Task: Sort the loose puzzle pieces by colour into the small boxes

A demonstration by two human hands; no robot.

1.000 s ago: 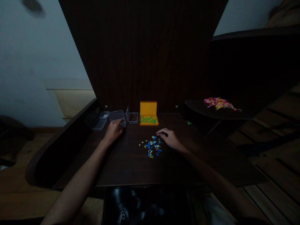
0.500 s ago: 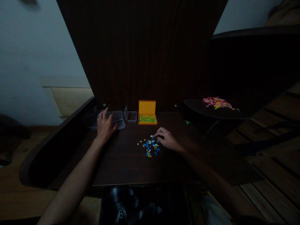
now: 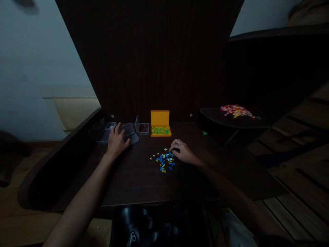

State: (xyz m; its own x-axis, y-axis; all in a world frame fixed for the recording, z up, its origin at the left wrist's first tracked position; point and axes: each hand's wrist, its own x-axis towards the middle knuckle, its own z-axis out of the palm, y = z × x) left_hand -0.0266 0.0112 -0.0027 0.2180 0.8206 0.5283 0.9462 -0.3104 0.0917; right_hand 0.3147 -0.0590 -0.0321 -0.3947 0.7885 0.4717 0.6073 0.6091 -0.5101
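My left hand (image 3: pixel 117 140) lies with fingers spread over a clear plastic box (image 3: pixel 133 138) whose lid stands open, fingertips touching or just above it. Over the right side of a small pile of blue, white and yellow toy bricks (image 3: pixel 164 159), my right hand (image 3: pixel 182 151) has its fingers bent and drawn together. Its fingertips reach down among the bricks; whatever they pinch is too small and dark to make out.
An open yellow box (image 3: pixel 160 118) holding green pieces stands at the back. Left of it is a small clear box (image 3: pixel 143 128) with dark contents. Pink and yellow pieces (image 3: pixel 238 111) lie on a side shelf (image 3: pixel 213 115). A green piece (image 3: pixel 204 133) lies below that shelf.
My left hand has shifted slightly right and down across the clear box, uncovering more of its left part. My right fingertips have moved slightly away from a white piece at the pile's top.
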